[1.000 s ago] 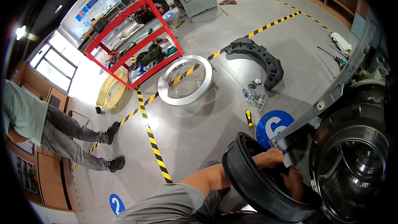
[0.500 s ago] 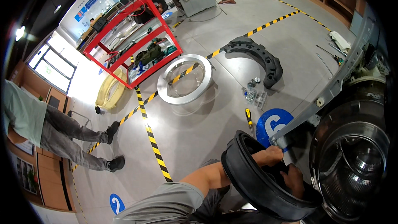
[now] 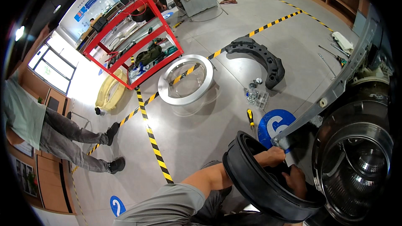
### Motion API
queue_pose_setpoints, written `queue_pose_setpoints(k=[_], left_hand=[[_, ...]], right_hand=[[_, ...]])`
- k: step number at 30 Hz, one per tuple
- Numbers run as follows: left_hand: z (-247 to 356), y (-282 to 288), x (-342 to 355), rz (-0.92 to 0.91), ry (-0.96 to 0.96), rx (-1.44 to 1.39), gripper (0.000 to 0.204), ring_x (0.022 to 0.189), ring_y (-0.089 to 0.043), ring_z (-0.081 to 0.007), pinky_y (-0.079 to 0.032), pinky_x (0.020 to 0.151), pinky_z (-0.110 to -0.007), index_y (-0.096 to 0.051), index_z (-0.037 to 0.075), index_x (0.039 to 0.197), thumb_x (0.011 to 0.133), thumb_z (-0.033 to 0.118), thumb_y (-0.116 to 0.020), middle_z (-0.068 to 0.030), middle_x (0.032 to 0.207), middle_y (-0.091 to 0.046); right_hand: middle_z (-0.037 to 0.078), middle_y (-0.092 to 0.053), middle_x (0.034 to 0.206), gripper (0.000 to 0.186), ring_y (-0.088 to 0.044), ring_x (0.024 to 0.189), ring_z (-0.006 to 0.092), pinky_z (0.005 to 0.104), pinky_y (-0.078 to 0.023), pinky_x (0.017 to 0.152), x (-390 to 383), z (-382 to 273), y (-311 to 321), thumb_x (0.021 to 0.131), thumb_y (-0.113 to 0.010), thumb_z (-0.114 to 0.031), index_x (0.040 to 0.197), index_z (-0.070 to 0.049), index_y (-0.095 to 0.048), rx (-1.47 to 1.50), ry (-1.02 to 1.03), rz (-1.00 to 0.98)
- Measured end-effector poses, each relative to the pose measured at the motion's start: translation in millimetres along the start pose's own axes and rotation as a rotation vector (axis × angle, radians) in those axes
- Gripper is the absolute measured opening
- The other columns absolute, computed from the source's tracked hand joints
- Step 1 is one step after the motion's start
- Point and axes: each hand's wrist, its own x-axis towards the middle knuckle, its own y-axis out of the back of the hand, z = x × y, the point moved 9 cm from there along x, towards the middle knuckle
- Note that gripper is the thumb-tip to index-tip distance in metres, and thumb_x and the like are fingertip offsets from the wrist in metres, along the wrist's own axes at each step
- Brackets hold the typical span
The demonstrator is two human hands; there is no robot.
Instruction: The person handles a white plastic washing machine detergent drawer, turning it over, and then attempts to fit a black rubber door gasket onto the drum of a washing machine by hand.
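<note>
A black rubber door gasket (image 3: 261,184), ring-shaped and tilted, lies in front of me at the lower right. My left forearm passes behind its near wall and shows again inside the ring. There my left hand (image 3: 272,157) is closed with the fingers curled; what it grips, if anything, is too small to name. My right hand (image 3: 296,181) is also inside the ring, close to the left, fingers bent inward. The gasket hides its wrist, and its grip is unclear. To the right stands an open washing machine with a shiny steel drum (image 3: 356,163).
On the floor lie a yellow-black screwdriver (image 3: 250,117), a box of screws (image 3: 262,99), a curved black counterweight (image 3: 261,56) and a round door frame (image 3: 165,90). A red tool cart (image 3: 144,42) stands beyond. At left, another person (image 3: 25,113) stands; one more is behind the cart.
My hands and the gasket have hardly moved. The person at left has raised an arm, and the person behind the cart has shifted and sits higher.
</note>
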Motion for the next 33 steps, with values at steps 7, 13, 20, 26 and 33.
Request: queue_pose_setpoints(k=[7,13,20,26,33], left_hand=[[-1.1,2.1,-1.9,0.023,0.005,-0.008,0.015,0.086,-0.066,-0.0339,-0.055,0.07,-0.038,-0.069,-0.001,0.079,0.064,0.003,-0.069,-0.0179,0.089,-0.067],[-2.0,6.8,-5.4,0.119,-0.018,-0.012,0.013,0.081,-0.066,-0.034,-0.055,0.068,-0.039,-0.069,-0.001,0.076,0.064,0.003,-0.068,-0.018,0.086,-0.067],[-0.9,9.9,-3.5,0.199,-0.07,0.023,0.012,0.083,-0.066,-0.0323,-0.053,0.069,-0.037,-0.069,-0.001,0.074,0.064,0.004,-0.068,-0.0185,0.083,-0.067],[-2.9,7.2,-2.6,0.065,-0.001,-0.005,0.017,0.09,-0.065,-0.0323,-0.054,0.072,-0.04,-0.069,-0.001,0.082,0.066,0.003,-0.069,-0.0177,0.091,-0.067],[0.5,23.8,-14.8,0.06,-0.014,-0.025,0.015,0.077,-0.066,-0.035,-0.054,0.065,-0.042,-0.068,0.0,0.078,0.063,0.002,-0.069,-0.0175,0.077,-0.066]], right_hand=[[0.027,-0.059,0.105,0.047,-0.057,0.103,0.0403,0.0455,-0.046,0.089,1.7,2.9,-3.5,0.083,-0.069,-0.032,0.107,0.006,-0.055,0.02,-0.032,-0.01],[0.027,-0.06,0.106,0.048,-0.056,0.103,0.0404,0.0456,-0.045,0.089,0.1,-3.3,1.8,0.082,-0.07,-0.033,0.107,0.006,-0.056,0.017,-0.055,-0.037],[0.026,-0.06,0.107,0.05,-0.056,0.105,0.0395,0.0448,-0.045,0.09,6.7,3.5,-2.8,0.082,-0.07,-0.033,0.109,0.006,-0.055,-0.006,-0.023,-0.019],[0.025,-0.059,0.111,0.051,-0.055,0.107,0.0388,0.0447,-0.045,0.092,4.7,2.9,-3.6,0.083,-0.068,-0.034,0.113,0.005,-0.052,-0.012,-0.04,-0.032],[0.025,-0.06,0.111,0.05,-0.056,0.106,0.0389,0.0447,-0.046,0.09,5.1,1.9,-7.7,0.083,-0.068,-0.033,0.114,0.004,-0.053,-0.015,0.005,0.021]])
